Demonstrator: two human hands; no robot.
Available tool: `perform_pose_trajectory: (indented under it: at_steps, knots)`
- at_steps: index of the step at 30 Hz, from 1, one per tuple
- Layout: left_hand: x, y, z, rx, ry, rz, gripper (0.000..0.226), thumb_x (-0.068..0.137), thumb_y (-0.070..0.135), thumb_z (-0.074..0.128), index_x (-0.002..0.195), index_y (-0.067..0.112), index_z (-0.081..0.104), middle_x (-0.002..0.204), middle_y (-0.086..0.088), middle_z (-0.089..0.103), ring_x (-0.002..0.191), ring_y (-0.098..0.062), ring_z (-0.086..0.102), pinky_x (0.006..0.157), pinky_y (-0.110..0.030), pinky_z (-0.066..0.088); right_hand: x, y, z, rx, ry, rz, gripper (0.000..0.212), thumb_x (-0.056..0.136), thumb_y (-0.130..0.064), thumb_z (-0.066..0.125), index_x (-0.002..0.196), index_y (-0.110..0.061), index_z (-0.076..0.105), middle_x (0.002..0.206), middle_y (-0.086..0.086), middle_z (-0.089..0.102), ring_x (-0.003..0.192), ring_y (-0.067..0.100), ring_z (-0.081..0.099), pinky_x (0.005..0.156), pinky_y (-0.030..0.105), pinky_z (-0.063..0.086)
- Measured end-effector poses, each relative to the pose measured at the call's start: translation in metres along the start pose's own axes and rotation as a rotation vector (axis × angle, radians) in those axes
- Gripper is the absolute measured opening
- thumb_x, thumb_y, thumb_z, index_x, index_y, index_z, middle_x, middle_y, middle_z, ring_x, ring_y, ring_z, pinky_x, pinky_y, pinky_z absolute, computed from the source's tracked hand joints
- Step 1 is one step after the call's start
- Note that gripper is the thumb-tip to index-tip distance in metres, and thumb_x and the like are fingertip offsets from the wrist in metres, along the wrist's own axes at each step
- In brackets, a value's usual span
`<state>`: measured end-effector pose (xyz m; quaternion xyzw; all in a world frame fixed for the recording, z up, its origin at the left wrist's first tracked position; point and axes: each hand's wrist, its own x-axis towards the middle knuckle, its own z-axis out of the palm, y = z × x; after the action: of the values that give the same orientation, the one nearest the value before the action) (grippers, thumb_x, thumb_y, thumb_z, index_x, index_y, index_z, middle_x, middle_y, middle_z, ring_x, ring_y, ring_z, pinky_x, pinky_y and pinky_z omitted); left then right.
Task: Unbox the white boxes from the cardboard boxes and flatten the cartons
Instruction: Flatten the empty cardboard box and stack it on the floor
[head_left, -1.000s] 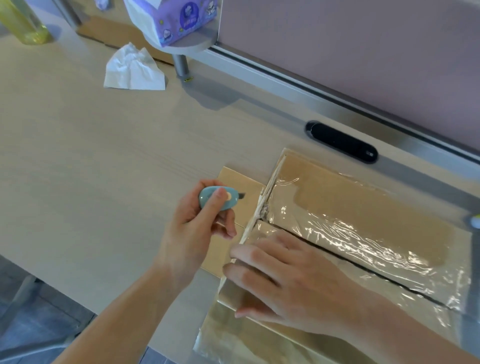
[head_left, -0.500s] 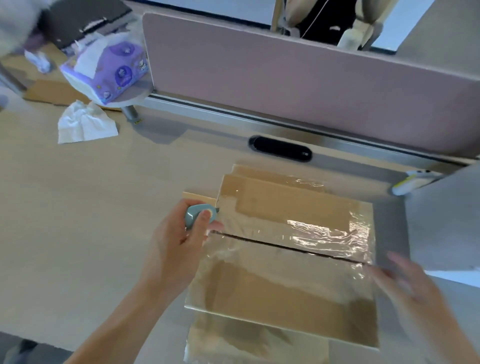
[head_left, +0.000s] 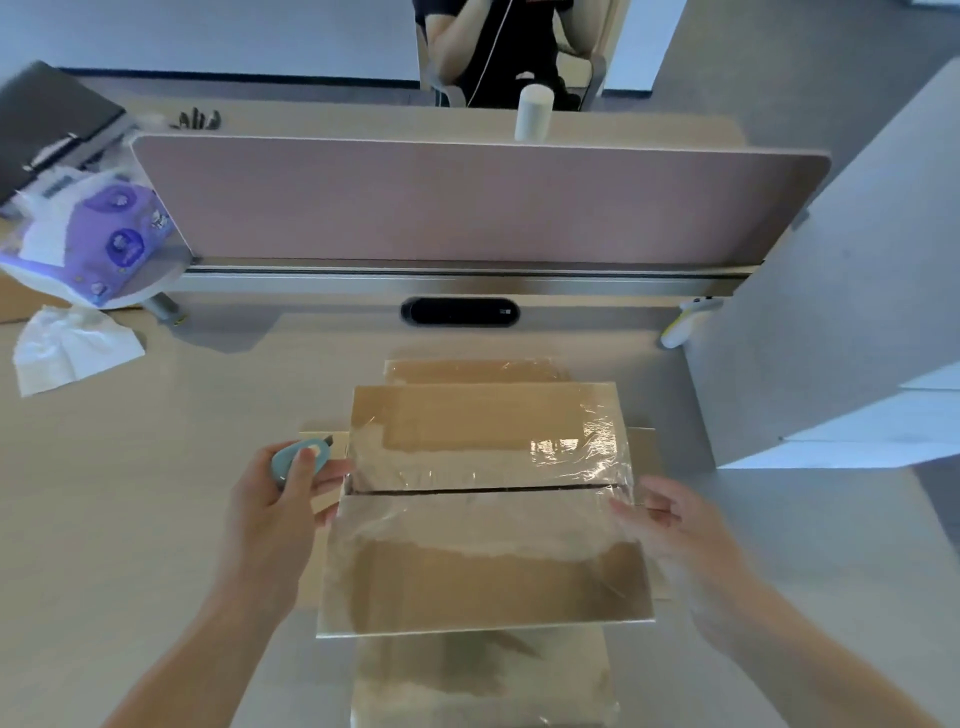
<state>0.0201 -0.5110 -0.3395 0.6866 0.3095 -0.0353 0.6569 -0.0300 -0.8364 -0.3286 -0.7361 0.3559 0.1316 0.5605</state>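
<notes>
A brown cardboard box (head_left: 483, 566), covered in shiny clear tape, lies on the desk in front of me with a slit along the seam between its two top flaps. My left hand (head_left: 283, 499) is at the box's left edge, holding a small light-blue box cutter (head_left: 301, 457) under the thumb. My right hand (head_left: 675, 530) rests with fingers spread against the box's right edge at the seam. No white box is visible; the flaps hide the inside.
A pink divider panel (head_left: 467, 202) runs across the back of the desk, with a black cable port (head_left: 460, 312) below it. A purple tissue pack (head_left: 104, 244) and a crumpled tissue (head_left: 67, 348) lie far left. A large grey box (head_left: 841, 332) stands right. A person sits beyond the divider.
My view has swung up and squared onto the box. My right hand left the top flap and moved to the box's right edge. My left hand kept the cutter at the left edge.
</notes>
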Motion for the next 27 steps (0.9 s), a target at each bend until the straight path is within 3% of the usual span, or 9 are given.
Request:
perform_pose_trajectory:
  at_steps: [2, 5, 11, 14, 16, 19, 21, 24, 27]
  knots:
    - [-0.002, 0.000, 0.000, 0.007, -0.004, 0.016, 0.014, 0.108, 0.024, 0.049, 0.106, 0.019, 0.062, 0.088, -0.004, 0.078, 0.099, -0.024, 0.071, 0.074, -0.038, 0.053, 0.005, 0.006, -0.002, -0.002, 0.024, 0.036, 0.043, 0.078, -0.026, 0.085, 0.112, -0.016, 0.060, 0.104, 0.003, 0.062, 0.093, 0.016, 0.059, 0.086, 0.028, 0.047]
    - [-0.007, 0.003, 0.002, 0.050, -0.023, 0.044, 0.015, 0.108, 0.024, 0.048, 0.104, 0.022, 0.062, 0.088, -0.003, 0.078, 0.097, -0.022, 0.071, 0.077, -0.038, 0.053, 0.013, 0.014, -0.005, 0.016, 0.015, 0.049, 0.042, 0.073, -0.020, 0.089, 0.105, -0.010, 0.063, 0.095, 0.008, 0.066, 0.081, 0.018, 0.062, 0.075, 0.028, 0.046]
    - [-0.013, 0.011, 0.006, 0.374, -0.110, 0.201, 0.024, 0.106, 0.024, 0.047, 0.095, 0.035, 0.066, 0.088, 0.009, 0.076, 0.091, -0.021, 0.071, 0.082, -0.047, 0.057, 0.014, 0.017, -0.007, -0.046, 0.058, 0.014, 0.035, 0.070, -0.011, 0.091, 0.095, -0.017, 0.067, 0.085, 0.001, 0.072, 0.077, 0.016, 0.067, 0.074, 0.027, 0.049]
    - [-0.028, 0.020, 0.022, 0.597, -0.142, 0.365, 0.021, 0.103, 0.022, 0.053, 0.092, 0.034, 0.067, 0.077, 0.009, 0.068, 0.068, -0.016, 0.060, 0.065, -0.022, 0.046, 0.017, 0.016, -0.007, -0.040, 0.047, 0.001, 0.031, 0.070, -0.008, 0.090, 0.090, -0.015, 0.068, 0.081, -0.001, 0.076, 0.073, 0.014, 0.069, 0.071, 0.026, 0.050]
    - [-0.044, 0.026, 0.045, 0.603, -0.210, 0.416, 0.022, 0.102, 0.022, 0.054, 0.097, 0.039, 0.066, 0.080, 0.013, 0.067, 0.067, -0.015, 0.060, 0.062, -0.018, 0.044, 0.019, 0.016, -0.007, -0.031, 0.058, -0.005, 0.026, 0.073, -0.008, 0.087, 0.089, -0.015, 0.068, 0.079, -0.003, 0.077, 0.069, 0.010, 0.070, 0.067, 0.023, 0.049]
    - [-0.058, 0.021, 0.085, 0.520, -0.390, 0.334, 0.025, 0.103, 0.026, 0.053, 0.106, 0.047, 0.067, 0.087, 0.014, 0.072, 0.066, -0.004, 0.067, 0.069, -0.021, 0.050, 0.019, 0.016, -0.006, -0.011, 0.076, -0.011, 0.018, 0.076, -0.012, 0.083, 0.089, -0.015, 0.070, 0.074, -0.003, 0.077, 0.070, 0.014, 0.072, 0.067, 0.029, 0.054]
    - [-0.061, 0.013, 0.113, 0.404, -0.499, 0.276, 0.030, 0.103, 0.021, 0.056, 0.101, 0.045, 0.073, 0.088, 0.014, 0.072, 0.063, -0.008, 0.062, 0.066, -0.029, 0.049, 0.020, 0.016, -0.006, -0.001, 0.079, -0.020, 0.015, 0.078, -0.014, 0.082, 0.088, -0.014, 0.071, 0.072, 0.000, 0.077, 0.073, 0.020, 0.074, 0.072, 0.034, 0.056]
    - [-0.064, 0.006, 0.142, 0.323, -0.600, 0.198, 0.032, 0.097, 0.015, 0.065, 0.098, 0.045, 0.076, 0.087, 0.014, 0.074, 0.063, -0.012, 0.061, 0.067, -0.035, 0.052, 0.024, 0.017, -0.007, -0.031, 0.096, -0.040, 0.016, 0.076, -0.017, 0.084, 0.084, -0.015, 0.070, 0.069, 0.000, 0.076, 0.063, 0.017, 0.068, 0.062, 0.029, 0.050]
    - [-0.067, 0.007, 0.156, 0.377, -0.683, 0.177, 0.032, 0.084, 0.018, 0.081, 0.105, 0.041, 0.073, 0.096, 0.019, 0.074, 0.085, -0.006, 0.069, 0.079, -0.027, 0.058, 0.029, 0.020, -0.008, -0.084, 0.135, -0.042, 0.026, 0.072, -0.028, 0.089, 0.077, -0.019, 0.066, 0.076, -0.002, 0.076, 0.071, 0.020, 0.070, 0.068, 0.035, 0.055]
